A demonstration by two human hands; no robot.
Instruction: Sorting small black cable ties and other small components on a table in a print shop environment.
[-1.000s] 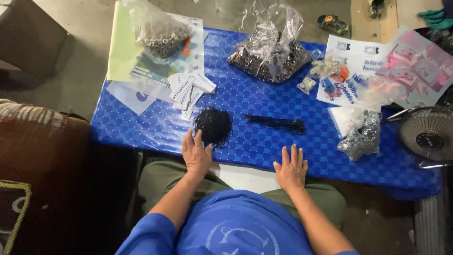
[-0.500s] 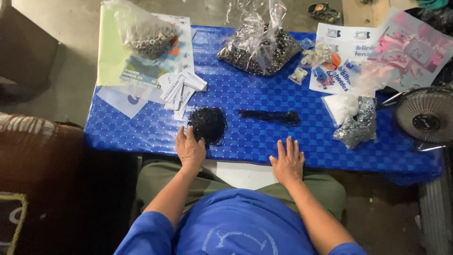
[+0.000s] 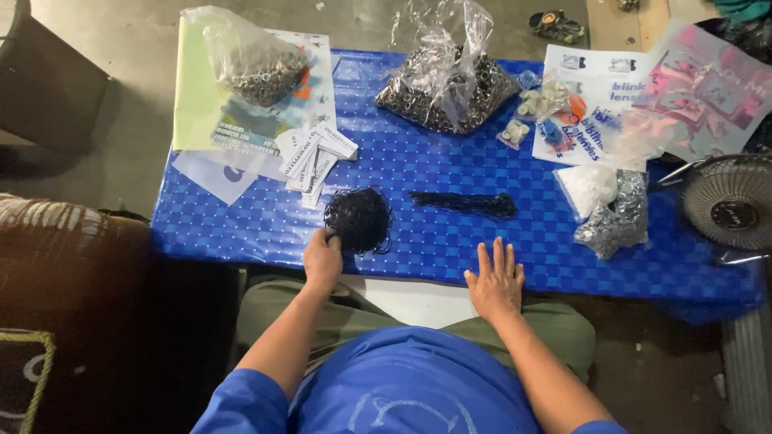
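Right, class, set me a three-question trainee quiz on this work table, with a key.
1. True or false: the left hand rests flat on the blue chequered table cover, apart from everything.
2. Which lies nearer the right hand: A, the straight black bundle of strands; B, the clear plastic bag of small metal rings?
3. What does the left hand touch?

Key: 1 false, it is curled at the tangled black round pile of string. 2 A. 3 the black string pile.

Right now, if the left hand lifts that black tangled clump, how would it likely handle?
The black tangled clump looks like loose thin strings, so it would probably sag and go floppy. It seems airy, so likely light for its size. The left hand pinches only its edge, so strands may trail or snag on the blue table cover.
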